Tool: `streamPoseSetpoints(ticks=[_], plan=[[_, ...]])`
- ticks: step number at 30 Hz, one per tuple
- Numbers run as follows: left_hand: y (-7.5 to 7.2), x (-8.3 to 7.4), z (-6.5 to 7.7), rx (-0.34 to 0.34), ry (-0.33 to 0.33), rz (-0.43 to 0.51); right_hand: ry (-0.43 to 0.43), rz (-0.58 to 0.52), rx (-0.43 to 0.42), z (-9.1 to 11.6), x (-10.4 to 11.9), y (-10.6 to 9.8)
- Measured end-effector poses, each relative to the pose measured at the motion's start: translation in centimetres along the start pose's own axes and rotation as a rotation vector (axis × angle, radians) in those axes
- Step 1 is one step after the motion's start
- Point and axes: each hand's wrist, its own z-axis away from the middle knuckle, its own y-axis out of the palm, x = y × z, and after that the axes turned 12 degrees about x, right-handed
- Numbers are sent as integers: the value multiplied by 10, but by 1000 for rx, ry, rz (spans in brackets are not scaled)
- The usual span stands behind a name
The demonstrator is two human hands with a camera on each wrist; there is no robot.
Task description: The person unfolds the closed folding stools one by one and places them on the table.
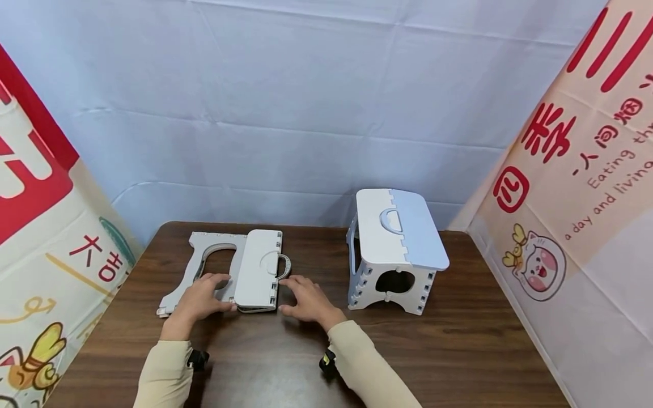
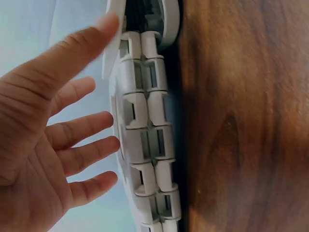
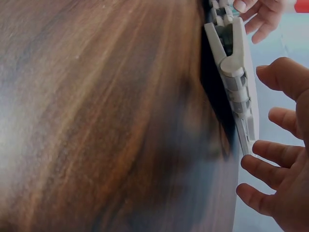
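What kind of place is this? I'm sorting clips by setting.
Likely a staged recording booth: a dark wooden table walled by a pale blue cloth backdrop and printed cartoon banners, holding only two white plastic folding stools.

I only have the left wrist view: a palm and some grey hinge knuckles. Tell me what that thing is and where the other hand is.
Observer: It is a folded stool lying flat on the table.
Operator: Give me the right hand.
Observer: The right hand rests open at the folded stool's right edge, fingers straight, gripping nothing.
Operator: Report anything else on the table.
Observer: An unfolded stool stands upright to the right, apart from both hands; the left hand lies on the folded one.
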Motion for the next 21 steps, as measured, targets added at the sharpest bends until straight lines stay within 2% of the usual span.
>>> streamPoseSetpoints(ticks=[9,14,21], plan=[[1,15,1,-6,-27,-34,-12,37,21,-11,2,5],[1,22,1,30,-36,-39,-8,56,44,-16,8,6],[6,20,-1,56,-72,-52,12,69,61,-19,9,11]])
